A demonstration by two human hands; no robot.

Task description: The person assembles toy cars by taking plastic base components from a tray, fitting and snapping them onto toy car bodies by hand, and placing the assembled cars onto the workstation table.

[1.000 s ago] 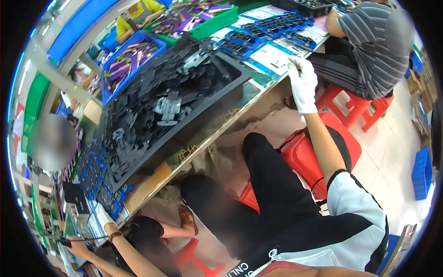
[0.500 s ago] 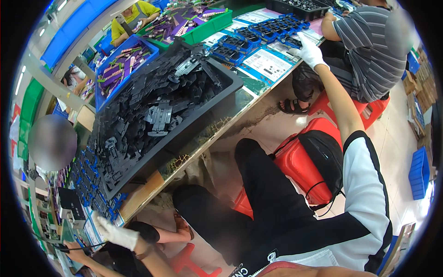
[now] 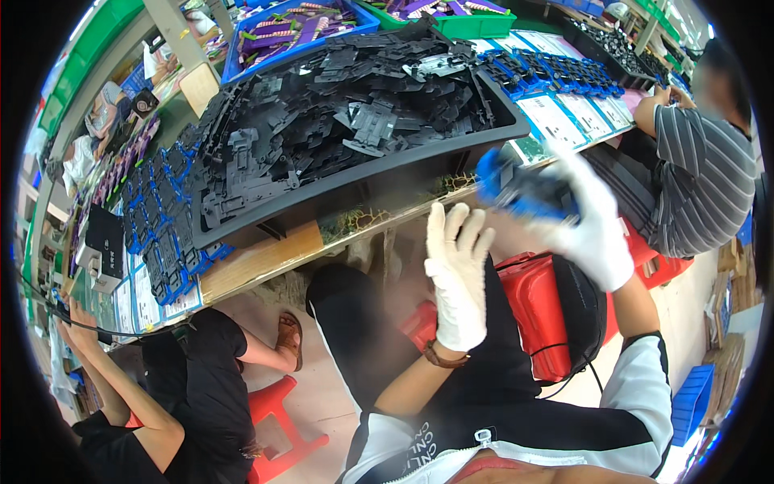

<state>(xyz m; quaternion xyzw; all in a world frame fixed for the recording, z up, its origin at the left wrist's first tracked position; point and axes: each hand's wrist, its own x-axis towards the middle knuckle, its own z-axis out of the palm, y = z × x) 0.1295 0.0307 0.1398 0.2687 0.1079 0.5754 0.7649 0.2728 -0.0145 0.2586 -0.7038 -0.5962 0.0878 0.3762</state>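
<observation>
In my white-gloved right hand (image 3: 595,222) is a blue-and-black plastic part (image 3: 520,187), blurred by motion, just in front of the table edge. It resembles the blue-and-black assemblies (image 3: 556,74) lined up on the table at the far right. My left hand (image 3: 458,278), also gloved, is raised over my lap to the left of that part. Its fingers are spread and nothing is in them. Beyond both hands stands a big black tray (image 3: 363,179) heaped with flat black plastic pieces (image 3: 369,127).
More blue-and-black assemblies (image 3: 165,222) lie left of the tray, near a small black-and-white box (image 3: 103,248). Blue and green bins (image 3: 484,26) with purple parts stand behind. A co-worker in a striped shirt (image 3: 701,161) sits at right, another person (image 3: 201,395) at left. A red stool (image 3: 532,315) is beside me.
My right hand has come back from the row at the far right, now with a blue-and-black part. My left hand has moved from the lower left to the middle. The view has turned.
</observation>
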